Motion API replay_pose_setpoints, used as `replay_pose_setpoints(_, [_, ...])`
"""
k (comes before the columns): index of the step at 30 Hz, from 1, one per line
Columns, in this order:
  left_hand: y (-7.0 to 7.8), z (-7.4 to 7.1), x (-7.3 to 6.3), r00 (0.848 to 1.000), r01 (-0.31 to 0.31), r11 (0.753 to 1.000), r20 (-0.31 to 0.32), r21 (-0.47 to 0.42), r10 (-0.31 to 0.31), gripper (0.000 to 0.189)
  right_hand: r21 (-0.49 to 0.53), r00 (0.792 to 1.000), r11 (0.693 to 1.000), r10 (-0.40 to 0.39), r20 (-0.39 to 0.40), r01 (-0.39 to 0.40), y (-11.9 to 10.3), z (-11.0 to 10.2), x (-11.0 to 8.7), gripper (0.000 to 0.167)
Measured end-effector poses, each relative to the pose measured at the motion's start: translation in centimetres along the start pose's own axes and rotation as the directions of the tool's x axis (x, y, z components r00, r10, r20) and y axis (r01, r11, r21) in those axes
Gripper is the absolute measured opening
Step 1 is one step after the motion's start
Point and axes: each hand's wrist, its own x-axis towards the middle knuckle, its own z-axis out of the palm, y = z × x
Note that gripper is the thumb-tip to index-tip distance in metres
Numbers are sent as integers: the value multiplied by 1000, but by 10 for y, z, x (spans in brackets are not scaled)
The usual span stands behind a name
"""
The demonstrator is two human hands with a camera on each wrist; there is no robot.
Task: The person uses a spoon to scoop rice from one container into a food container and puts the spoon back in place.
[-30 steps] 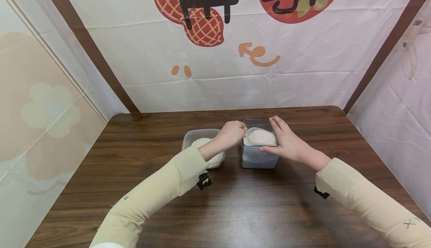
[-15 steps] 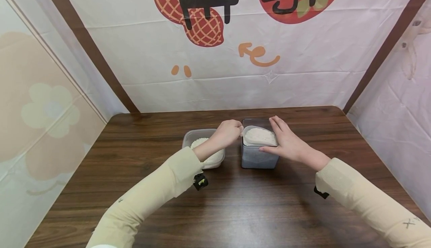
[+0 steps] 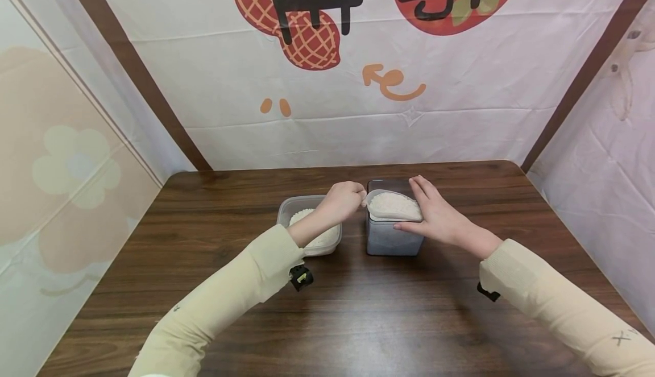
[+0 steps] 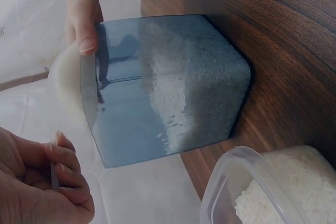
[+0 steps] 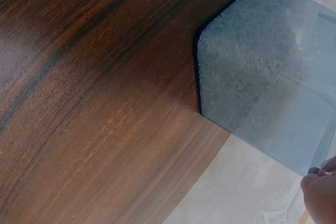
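My left hand (image 3: pixel 344 201) pinches the handle of a translucent white scoop (image 4: pixel 67 80), its fingers curled. White rice (image 3: pixel 393 204) heaps in the scoop, which is at the open top of a blue-grey see-through rice container (image 3: pixel 394 241). In the left wrist view, the scoop's bowl shows beyond the container's rim, and more rice fills the container's lower part. My right hand (image 3: pixel 439 218) holds the container at its right upper edge, thumb on the near side and fingers toward the back. Most of the scoop's handle is hidden inside my left fist.
A clear plastic tub (image 4: pixel 216 195) with white rice stands left of the container, partly under my left forearm. Both stand on a dark wood table (image 3: pixel 358 309). A printed white cloth (image 3: pixel 327 138) hangs behind the table's far edge.
My left hand has shifted slightly left and drawn the loaded scoop with it, so the scoop sits a little higher at the container's top. My right hand stays in place.
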Motion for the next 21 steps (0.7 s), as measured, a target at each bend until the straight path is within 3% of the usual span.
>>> replay_pose_setpoints(10, [2,-5,-3,1000,7,1000,-1,20,-7,30,8,1000,1000,12,10,-12,-1,-1,0,106])
replay_pose_setpoints(21, [-4,-10,-7,999,43,999,-3,-18,-43,29,-2,1000,1000,12,16,-12,-2,-2,-1,105])
